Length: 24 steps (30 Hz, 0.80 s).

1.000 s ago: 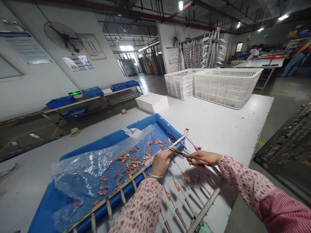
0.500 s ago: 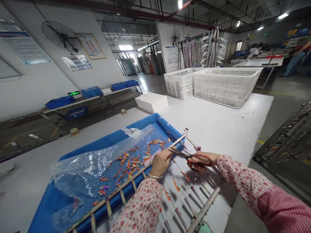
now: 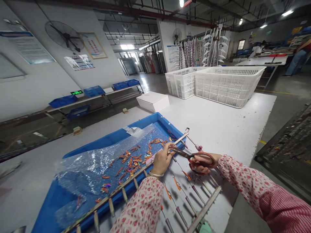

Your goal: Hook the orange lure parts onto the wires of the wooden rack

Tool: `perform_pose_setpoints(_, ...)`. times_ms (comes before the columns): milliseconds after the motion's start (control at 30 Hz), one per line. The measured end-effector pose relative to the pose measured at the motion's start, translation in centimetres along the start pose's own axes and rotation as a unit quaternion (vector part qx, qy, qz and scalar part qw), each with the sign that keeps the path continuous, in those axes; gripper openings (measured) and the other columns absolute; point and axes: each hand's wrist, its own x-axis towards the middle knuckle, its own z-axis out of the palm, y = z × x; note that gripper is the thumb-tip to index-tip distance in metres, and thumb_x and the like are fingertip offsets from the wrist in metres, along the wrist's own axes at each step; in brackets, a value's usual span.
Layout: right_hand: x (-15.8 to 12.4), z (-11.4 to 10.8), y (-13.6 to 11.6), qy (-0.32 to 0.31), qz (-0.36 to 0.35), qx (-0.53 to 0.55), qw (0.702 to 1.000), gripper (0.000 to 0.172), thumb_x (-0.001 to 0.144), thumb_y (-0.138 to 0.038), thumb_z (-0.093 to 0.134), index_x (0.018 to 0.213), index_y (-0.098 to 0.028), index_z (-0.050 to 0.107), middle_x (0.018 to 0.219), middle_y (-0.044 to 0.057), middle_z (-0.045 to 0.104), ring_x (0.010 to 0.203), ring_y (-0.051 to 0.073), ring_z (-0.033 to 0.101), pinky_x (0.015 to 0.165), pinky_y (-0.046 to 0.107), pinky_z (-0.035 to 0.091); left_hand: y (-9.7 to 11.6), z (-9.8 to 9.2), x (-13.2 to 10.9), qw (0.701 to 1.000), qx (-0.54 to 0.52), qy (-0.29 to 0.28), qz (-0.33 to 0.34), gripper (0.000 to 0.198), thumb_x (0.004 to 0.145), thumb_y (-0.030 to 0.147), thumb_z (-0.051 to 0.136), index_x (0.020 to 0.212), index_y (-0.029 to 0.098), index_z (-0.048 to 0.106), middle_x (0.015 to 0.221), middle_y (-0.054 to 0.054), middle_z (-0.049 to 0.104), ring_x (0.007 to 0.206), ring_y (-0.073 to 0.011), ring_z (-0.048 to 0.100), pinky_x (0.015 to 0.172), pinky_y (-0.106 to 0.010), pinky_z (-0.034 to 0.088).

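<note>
My right hand (image 3: 203,162) is wrapped round the orange-red handles of a pair of scissors (image 3: 181,152). The blades point left, their tips against the fingertips of my left hand (image 3: 161,160). Those fingers are pinched together over the long bar of a rack (image 3: 124,195); what lies between them is hidden. Several orange fishing lures (image 3: 177,184) hang on thin wires strung between the rack's two bars, with dark purplish sleeves (image 3: 181,216) near the closer bar. Behind the left hand, loose orange lures (image 3: 126,157) lie on bubble wrap (image 3: 84,166) in a blue tray (image 3: 114,138).
A white box (image 3: 153,103) and white plastic baskets (image 3: 225,85) stand farther back on the white table (image 3: 211,121). On the right is a dark metal rack (image 3: 289,142). Blue bins (image 3: 62,101) line a bench on the left. Other people are in the far right background.
The view has shifted slightly, so the scene sits a little farther right. Both hands and the scissors keep nearly the same place at the rack's bar.
</note>
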Motion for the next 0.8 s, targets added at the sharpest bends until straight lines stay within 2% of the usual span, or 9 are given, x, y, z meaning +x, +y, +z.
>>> perform_pose_setpoints(133, -0.1, -0.4, 0.3, -0.020, 0.024, 0.026, 0.999, 0.057, 0.080, -0.064, 0.044, 0.089, -0.009, 0.053, 0.055, -0.005, 0.035, 0.037, 0.004, 0.030, 0.030, 0.015, 0.028, -0.1, 0.2, -0.2, 0.999, 0.033, -0.009, 0.009, 0.041, 0.085, 0.021, 0.046, 0.125, 0.028, 0.042, 0.107, 0.000, 0.066, 0.083, -0.0166, 0.065, 0.072, -0.026, 0.047)
perform_pose_setpoints(300, -0.2, -0.7, 0.6, -0.023, 0.066, 0.040, 0.997, 0.060, 0.079, -0.067, 0.042, 0.089, -0.008, 0.052, 0.055, -0.006, 0.034, 0.036, 0.003, 0.027, 0.028, 0.015, 0.025, -0.3, 0.4, -0.2, 0.999, 0.048, -0.003, 0.023, 0.050, 0.086, 0.022, 0.045, 0.134, 0.028, 0.032, 0.105, -0.002, 0.067, 0.085, -0.0179, 0.065, 0.074, -0.028, 0.047)
perform_pose_setpoints(467, 0.3, 1.1, 1.4, -0.037, 0.092, 0.011, 0.995, 0.047, 0.084, -0.056, 0.045, 0.084, -0.009, 0.052, 0.052, -0.007, 0.032, 0.034, 0.003, 0.025, 0.027, 0.014, 0.022, -0.8, 0.5, 0.0, 0.997, 0.007, 0.013, 0.070, 0.034, 0.087, 0.027, 0.045, 0.121, 0.026, 0.048, 0.108, -0.002, 0.065, 0.092, -0.0158, 0.063, 0.079, -0.025, 0.048)
perform_pose_setpoints(567, -0.2, 1.8, 1.2, -0.026, 0.075, -0.031, 0.996, 0.047, 0.082, -0.057, 0.049, 0.082, -0.009, 0.052, 0.050, -0.008, 0.033, 0.034, 0.004, 0.028, 0.028, 0.015, 0.023, -0.7, 0.4, 0.0, 0.998, -0.003, 0.009, 0.068, 0.026, 0.086, 0.028, 0.047, 0.111, 0.024, 0.055, 0.108, -0.002, 0.065, 0.088, -0.0145, 0.064, 0.077, -0.024, 0.048)
perform_pose_setpoints(633, -1.3, 2.0, 0.4, 0.006, 0.049, -0.083, 0.995, 0.047, 0.080, -0.057, 0.051, 0.084, -0.010, 0.052, 0.050, -0.007, 0.035, 0.036, 0.004, 0.030, 0.031, 0.016, 0.025, -0.3, 0.2, 0.1, 0.999, 0.001, 0.008, 0.043, 0.022, 0.085, 0.028, 0.050, 0.105, 0.024, 0.058, 0.104, -0.001, 0.066, 0.081, -0.0137, 0.064, 0.073, -0.024, 0.047)
perform_pose_setpoints(700, -2.8, 2.1, -0.9, 0.064, 0.010, -0.142, 0.988, 0.046, 0.079, -0.057, 0.052, 0.088, -0.012, 0.051, 0.051, -0.007, 0.036, 0.039, 0.005, 0.032, 0.034, 0.017, 0.026, 0.1, 0.1, 0.3, 1.000, 0.011, 0.010, 0.015, 0.017, 0.083, 0.028, 0.053, 0.096, 0.023, 0.061, 0.096, 0.000, 0.068, 0.072, -0.0128, 0.063, 0.068, -0.024, 0.046)
perform_pose_setpoints(767, -4.2, 2.4, -2.2, 0.155, -0.032, -0.212, 0.964, 0.043, 0.080, -0.054, 0.053, 0.091, -0.013, 0.049, 0.055, -0.007, 0.038, 0.044, 0.005, 0.034, 0.039, 0.018, 0.029, 0.7, 0.1, 0.8, 1.000, 0.013, 0.015, 0.006, 0.013, 0.082, 0.029, 0.054, 0.089, 0.023, 0.063, 0.090, 0.001, 0.069, 0.069, -0.0124, 0.061, 0.068, -0.024, 0.044)
perform_pose_setpoints(800, -4.9, 2.6, -2.7, 0.209, -0.050, -0.255, 0.943, 0.040, 0.080, -0.053, 0.054, 0.090, -0.014, 0.049, 0.058, -0.006, 0.038, 0.047, 0.006, 0.035, 0.042, 0.018, 0.030, 1.0, 0.3, 1.0, 1.000, 0.009, 0.017, 0.012, 0.013, 0.083, 0.029, 0.053, 0.087, 0.023, 0.064, 0.089, 0.001, 0.069, 0.072, -0.0127, 0.061, 0.070, -0.024, 0.044)
